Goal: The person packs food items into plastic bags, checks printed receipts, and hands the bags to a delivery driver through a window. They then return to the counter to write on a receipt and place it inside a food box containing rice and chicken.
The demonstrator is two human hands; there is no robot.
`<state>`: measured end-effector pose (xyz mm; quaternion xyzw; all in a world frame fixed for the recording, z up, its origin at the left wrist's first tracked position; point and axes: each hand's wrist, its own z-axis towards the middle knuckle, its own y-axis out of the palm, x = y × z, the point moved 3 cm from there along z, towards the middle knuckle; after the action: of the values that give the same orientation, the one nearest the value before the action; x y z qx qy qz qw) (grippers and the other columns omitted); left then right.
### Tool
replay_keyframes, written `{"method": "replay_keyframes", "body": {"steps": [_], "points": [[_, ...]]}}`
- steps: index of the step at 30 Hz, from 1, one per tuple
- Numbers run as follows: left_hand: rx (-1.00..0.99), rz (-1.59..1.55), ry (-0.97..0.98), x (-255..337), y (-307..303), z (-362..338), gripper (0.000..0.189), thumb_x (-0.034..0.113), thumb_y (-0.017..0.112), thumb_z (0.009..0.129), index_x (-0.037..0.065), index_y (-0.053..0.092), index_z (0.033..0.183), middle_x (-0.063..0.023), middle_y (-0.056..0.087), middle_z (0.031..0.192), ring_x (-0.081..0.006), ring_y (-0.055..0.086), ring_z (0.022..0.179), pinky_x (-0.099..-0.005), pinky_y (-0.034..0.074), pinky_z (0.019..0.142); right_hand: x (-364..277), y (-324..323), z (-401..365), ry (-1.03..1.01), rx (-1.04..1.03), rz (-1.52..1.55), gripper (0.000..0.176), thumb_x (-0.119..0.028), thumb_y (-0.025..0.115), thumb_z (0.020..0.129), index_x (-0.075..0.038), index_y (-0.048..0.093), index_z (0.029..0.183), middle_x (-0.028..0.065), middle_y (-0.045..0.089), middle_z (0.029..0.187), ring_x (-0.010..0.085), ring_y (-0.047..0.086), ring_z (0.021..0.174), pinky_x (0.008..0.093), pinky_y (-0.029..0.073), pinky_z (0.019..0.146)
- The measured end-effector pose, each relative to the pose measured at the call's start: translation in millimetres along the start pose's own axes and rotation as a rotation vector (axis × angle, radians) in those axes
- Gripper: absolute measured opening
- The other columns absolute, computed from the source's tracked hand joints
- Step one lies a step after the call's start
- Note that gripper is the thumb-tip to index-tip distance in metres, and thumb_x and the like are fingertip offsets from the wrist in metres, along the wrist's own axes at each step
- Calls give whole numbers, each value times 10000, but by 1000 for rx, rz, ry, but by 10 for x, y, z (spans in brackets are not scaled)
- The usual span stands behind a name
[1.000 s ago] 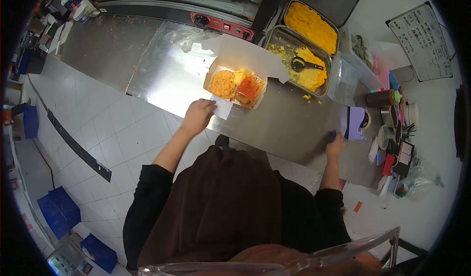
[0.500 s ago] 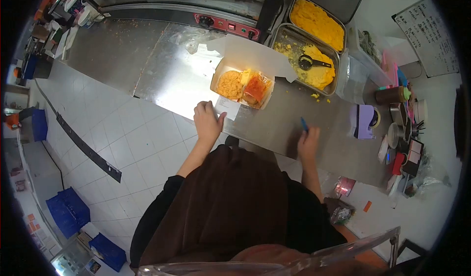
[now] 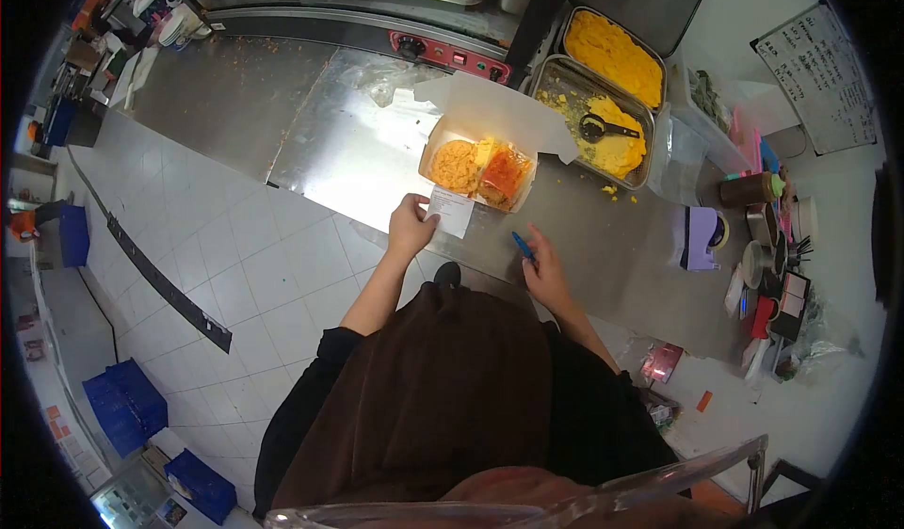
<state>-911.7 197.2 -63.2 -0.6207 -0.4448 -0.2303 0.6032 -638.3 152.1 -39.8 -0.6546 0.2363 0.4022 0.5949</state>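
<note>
A white paper receipt [image 3: 451, 212] with small print lies at the front of an open takeaway box [image 3: 529, 197]. My left hand [image 3: 411, 228] is closed at the receipt's left edge, with the thumb on it. In the box are orange-coloured rice [image 3: 455, 166], a yellow portion beside it, and a clear packet of red sauce [image 3: 506, 173]. To the right of the receipt, my right hand [image 3: 549, 273] grips a blue pen [image 3: 524, 247] over the counter's front edge.
Behind stands a heated display cabinet with a red control panel [image 3: 450, 55]. Two metal trays hold yellow food; a black scoop [image 3: 595, 128] rests in the nearer one [image 3: 633, 184]. A purple tape dispenser [image 3: 699, 238], a sauce bottle [image 3: 744, 190] and stationery line the right side.
My right hand has moved left with the pen, closer to the receipt. My left hand stays at the receipt. The whole view has shifted slightly.
</note>
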Motion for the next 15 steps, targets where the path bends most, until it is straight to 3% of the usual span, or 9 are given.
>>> {"method": "replay_keyframes", "body": {"steps": [2,5,7,8,11,14,15], "points": [[-15,-32,-6,23,-16,-115,324,127,705,683,42,539,948,-64,567,612,-209,573,562,-331,452,548,-55,38,39,-119,-39,-20,510,71,393,809,-72,387,1299,140,505,1052,204,558,858,280,442,726],[-43,-88,-10,53,15,-285,322,119,703,690,41,516,941,-55,559,584,-204,563,531,-325,441,521,-73,89,8,338,-221,424,392,-9,441,828,-34,449,1219,187,530,1146,250,563,968,371,453,853],[-102,-100,-1,23,56,-341,328,115,701,696,41,501,945,-53,554,567,-196,560,519,-322,435,509,-190,118,68,424,-256,1007,342,-8,446,841,-55,471,1179,154,554,1077,227,582,886,349,478,779],[-150,-92,-27,3,85,-350,400,122,704,710,37,462,1017,-59,564,572,-184,569,518,-324,440,510,-238,141,87,463,-267,1299,318,-7,449,847,-65,483,1159,138,566,1042,216,592,845,337,490,742],[-105,-226,-122,105,60,-457,442,86,700,725,32,418,1060,-80,613,623,-175,614,580,-304,464,537,-294,256,82,581,-192,1635,218,-64,459,880,-64,500,1094,111,565,949,215,588,806,342,499,694],[-109,-148,-112,174,18,-493,494,109,708,725,30,384,1090,-90,612,623,-199,618,579,-314,461,529,-271,425,136,486,-254,1377,157,-162,484,905,-53,541,1003,68,562,877,200,577,804,318,479,694],[-110,-91,-95,153,27,-492,487,123,707,727,33,390,1085,-96,613,628,-216,618,582,-325,463,530,-178,502,180,377,-314,1160,179,-201,478,914,-62,535,1012,66,555,873,181,559,794,298,475,687]]}}
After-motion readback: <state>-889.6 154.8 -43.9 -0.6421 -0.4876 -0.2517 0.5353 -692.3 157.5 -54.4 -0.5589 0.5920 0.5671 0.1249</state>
